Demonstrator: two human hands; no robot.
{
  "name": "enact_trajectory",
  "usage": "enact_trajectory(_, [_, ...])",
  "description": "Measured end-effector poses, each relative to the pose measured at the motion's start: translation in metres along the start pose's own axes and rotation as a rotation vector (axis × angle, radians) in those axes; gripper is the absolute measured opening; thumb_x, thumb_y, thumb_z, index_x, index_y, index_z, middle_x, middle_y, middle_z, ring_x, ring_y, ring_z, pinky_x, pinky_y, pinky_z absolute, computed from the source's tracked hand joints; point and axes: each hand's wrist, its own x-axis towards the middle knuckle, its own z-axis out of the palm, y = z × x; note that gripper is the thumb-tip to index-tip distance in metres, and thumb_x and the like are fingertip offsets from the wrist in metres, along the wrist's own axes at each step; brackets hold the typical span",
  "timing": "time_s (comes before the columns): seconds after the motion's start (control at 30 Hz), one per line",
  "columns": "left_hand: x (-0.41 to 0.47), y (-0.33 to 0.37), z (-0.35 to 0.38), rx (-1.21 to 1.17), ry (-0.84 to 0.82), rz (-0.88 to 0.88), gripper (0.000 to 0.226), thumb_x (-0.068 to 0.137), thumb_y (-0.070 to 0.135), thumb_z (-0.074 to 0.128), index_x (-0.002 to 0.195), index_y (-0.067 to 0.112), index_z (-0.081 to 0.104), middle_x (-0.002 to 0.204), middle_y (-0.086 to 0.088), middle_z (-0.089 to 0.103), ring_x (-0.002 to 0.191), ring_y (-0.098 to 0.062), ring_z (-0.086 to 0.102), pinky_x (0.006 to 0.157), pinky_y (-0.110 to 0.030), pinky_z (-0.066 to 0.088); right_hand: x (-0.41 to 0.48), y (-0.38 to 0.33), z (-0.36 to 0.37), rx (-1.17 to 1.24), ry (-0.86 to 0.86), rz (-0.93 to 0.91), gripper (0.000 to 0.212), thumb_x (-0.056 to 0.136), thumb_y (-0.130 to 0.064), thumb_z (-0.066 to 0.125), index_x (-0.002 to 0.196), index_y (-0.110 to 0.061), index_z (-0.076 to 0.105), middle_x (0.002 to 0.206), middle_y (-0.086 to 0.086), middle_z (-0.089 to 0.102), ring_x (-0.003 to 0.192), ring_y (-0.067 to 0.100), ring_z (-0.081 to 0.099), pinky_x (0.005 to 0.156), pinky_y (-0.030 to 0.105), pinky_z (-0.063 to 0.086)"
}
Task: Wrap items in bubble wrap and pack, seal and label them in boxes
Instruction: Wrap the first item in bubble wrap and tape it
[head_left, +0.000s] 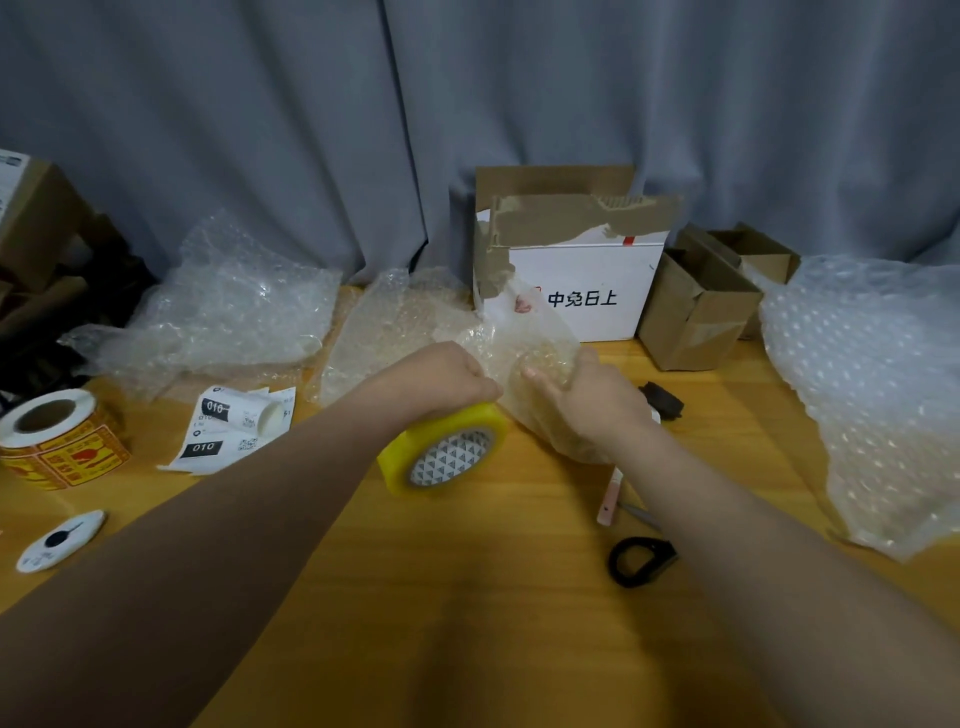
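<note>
My left hand (449, 376) grips the top of a yellowish roll of clear packing tape (444, 449), which stands on its edge on the wooden table (467, 597). Right beside it, my right hand (587, 397) holds a bundle wrapped in bubble wrap (530, 358); the item inside is hidden. Behind the hands stands a white box (582, 280) with black characters and torn brown tape on its raised flap.
Loose bubble wrap lies at back left (228, 312) and far right (872, 395). Small brown boxes (701, 306) sit right of the white box. A roll of orange stickers (57, 436), printed labels (234, 426), a white oval tag (60, 540), black-handled scissors (641, 558) and a small black object (662, 400) lie around.
</note>
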Motion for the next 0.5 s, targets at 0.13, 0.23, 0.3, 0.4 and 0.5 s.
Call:
enact_trajectory(0.13, [0.008, 0.015, 0.002, 0.028, -0.020, -0.009, 0.036, 0.092, 0.035, 0.053, 0.106, 0.006, 0.069, 0.111, -0.013, 0.065, 0.100, -0.025, 0.060, 0.086, -0.035, 0.048, 0.011, 0.007, -0.007, 0.113, -0.089, 0.043, 0.081, 0.086, -0.072, 0.037, 0.138, -0.010, 0.034, 0.128, 0.014, 0.056, 0.113, 0.034, 0.055, 0.089, 0.042, 0.049])
enact_trajectory(0.23, [0.012, 0.019, 0.004, -0.036, -0.013, -0.013, 0.035, 0.091, 0.034, 0.054, 0.106, 0.006, 0.070, 0.112, -0.013, 0.066, 0.100, -0.025, 0.060, 0.090, -0.037, 0.050, 0.014, 0.011, -0.011, 0.163, -0.122, 0.034, 0.080, 0.089, -0.069, 0.036, 0.140, -0.008, 0.033, 0.132, 0.015, 0.054, 0.116, 0.033, 0.053, 0.089, 0.040, 0.047])
enact_trajectory(0.3, [0.012, 0.018, 0.005, -0.093, -0.002, -0.022, 0.034, 0.090, 0.034, 0.057, 0.102, 0.005, 0.071, 0.108, -0.014, 0.068, 0.098, -0.026, 0.062, 0.088, -0.039, 0.051, 0.012, 0.014, -0.009, 0.156, -0.088, 0.022, 0.080, 0.089, -0.070, 0.033, 0.139, -0.007, 0.034, 0.131, 0.015, 0.054, 0.116, 0.032, 0.053, 0.087, 0.039, 0.045])
enact_trajectory(0.4, [0.008, 0.015, 0.006, -0.227, 0.013, -0.024, 0.027, 0.086, 0.032, 0.062, 0.089, 0.008, 0.074, 0.094, -0.012, 0.071, 0.084, -0.019, 0.064, 0.078, -0.033, 0.052, 0.007, 0.016, -0.006, 0.131, -0.027, 0.010, 0.080, 0.088, -0.072, 0.029, 0.135, -0.008, 0.038, 0.126, 0.014, 0.057, 0.112, 0.032, 0.055, 0.086, 0.039, 0.047])
enact_trajectory(0.5, [0.003, 0.013, 0.009, -0.273, 0.017, -0.037, 0.031, 0.086, 0.032, 0.062, 0.092, 0.003, 0.073, 0.094, -0.017, 0.070, 0.078, -0.020, 0.062, 0.076, -0.035, 0.053, 0.005, 0.015, -0.008, 0.071, -0.061, 0.020, 0.091, 0.084, -0.078, 0.019, 0.148, -0.014, 0.020, 0.144, 0.016, 0.042, 0.131, 0.036, 0.040, 0.106, 0.049, 0.035])
